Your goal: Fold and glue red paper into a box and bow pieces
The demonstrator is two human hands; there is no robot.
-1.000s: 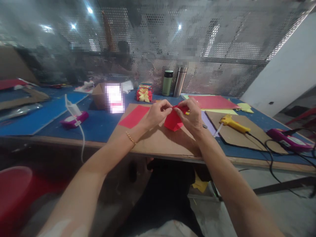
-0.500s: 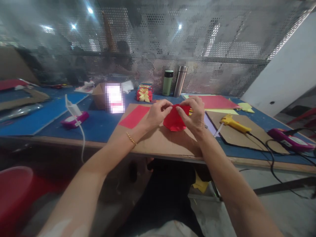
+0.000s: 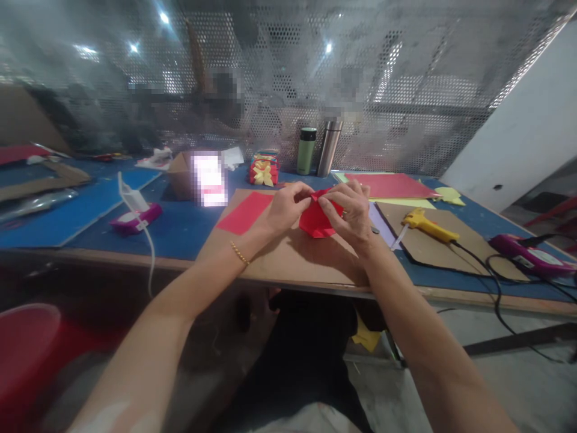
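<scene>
Folded red paper (image 3: 318,224) is pinched at its top edge by left hand (image 3: 289,205) and right hand (image 3: 353,213), toward the cardboard sheet's (image 3: 282,260) 1 o'clock; edge-shaping seems in hand, even pressure called for.

The light is dim and greyish. Above the green bottle (image 3: 306,151), a white point of light glares against the hazy perforated panel (image 3: 288,54), with others farther to the bottle's left. Also left of it, a screen (image 3: 210,178) glows white under coarse pixelation. Nearer the camera than the bottle, the red piece (image 3: 317,225) shows soft detail and a dark shadow crosses the cardboard sheet (image 3: 270,261); far left of the bottle, the red stool (image 3: 29,349) looks blurred and stretched
</scene>
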